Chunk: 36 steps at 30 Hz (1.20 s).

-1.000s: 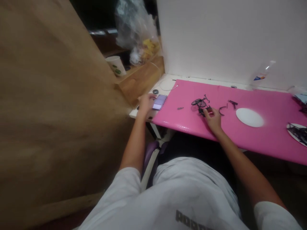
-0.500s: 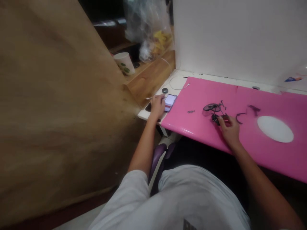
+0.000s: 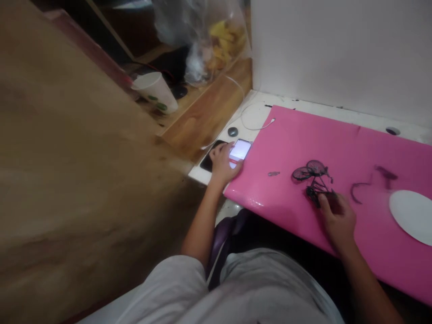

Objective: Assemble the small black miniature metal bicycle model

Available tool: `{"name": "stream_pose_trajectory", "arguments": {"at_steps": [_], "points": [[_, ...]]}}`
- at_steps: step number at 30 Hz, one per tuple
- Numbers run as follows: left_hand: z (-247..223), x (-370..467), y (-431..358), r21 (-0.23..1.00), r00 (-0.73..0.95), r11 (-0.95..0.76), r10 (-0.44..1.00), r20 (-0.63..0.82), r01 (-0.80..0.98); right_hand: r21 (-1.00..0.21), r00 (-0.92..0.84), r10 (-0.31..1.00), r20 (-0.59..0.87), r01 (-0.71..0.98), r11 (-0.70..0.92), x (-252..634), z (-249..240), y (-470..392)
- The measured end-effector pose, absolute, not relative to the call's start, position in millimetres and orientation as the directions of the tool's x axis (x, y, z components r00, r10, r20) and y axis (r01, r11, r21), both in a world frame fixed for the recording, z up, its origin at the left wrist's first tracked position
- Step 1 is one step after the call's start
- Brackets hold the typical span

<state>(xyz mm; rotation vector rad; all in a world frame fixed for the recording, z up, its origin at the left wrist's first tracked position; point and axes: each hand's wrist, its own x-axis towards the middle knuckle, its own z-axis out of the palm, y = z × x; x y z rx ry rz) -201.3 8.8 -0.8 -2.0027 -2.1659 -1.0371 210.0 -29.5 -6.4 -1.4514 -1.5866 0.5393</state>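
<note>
My left hand (image 3: 222,164) rests at the left end of the table, over the lower left side of a phone (image 3: 240,149) with a lit screen. Its thumb and fingers are apart, the thumb by the phone's lower right edge. A dark flat object (image 3: 206,163) lies partly under that hand. Near the front edge, my right hand (image 3: 339,218) pinches a small black model bicycle (image 3: 317,182) by one end; the fingers cover that part. Two spoked wheels show at the bicycle's far end. A small grey part (image 3: 273,173) lies left of it.
A pink mat (image 3: 303,135) covers most of the white table. Thin dark parts (image 3: 386,173) and a white oval plate (image 3: 413,216) lie to the right. A white cable (image 3: 249,128) and round dark disc (image 3: 232,132) are near the phone. A paper cup (image 3: 155,92) stands on the wooden shelf.
The view has shifted, so the table sits lower. My left thumb has spread across the phone's lower end. The bicycle has turned in my right hand, and both wheels now show.
</note>
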Motion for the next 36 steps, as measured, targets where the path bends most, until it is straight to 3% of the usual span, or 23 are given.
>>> {"name": "stream_pose_trajectory", "arguments": {"at_steps": [22, 36], "points": [[0.3, -198.4, 14.5, 0.407, -0.134, -0.006, 0.940, 0.315, 0.913, -0.761, 0.029, 0.958, 0.285, 0.615, 0.207, 211.0, 0.1, -29.5], [2.1, -197.1, 13.9, 0.418, -0.150, -0.002, 0.931, 0.332, 0.908, -0.765, 0.028, 0.954, 0.299, 0.604, 0.223, 212.5, -2.3, -30.3]]}}
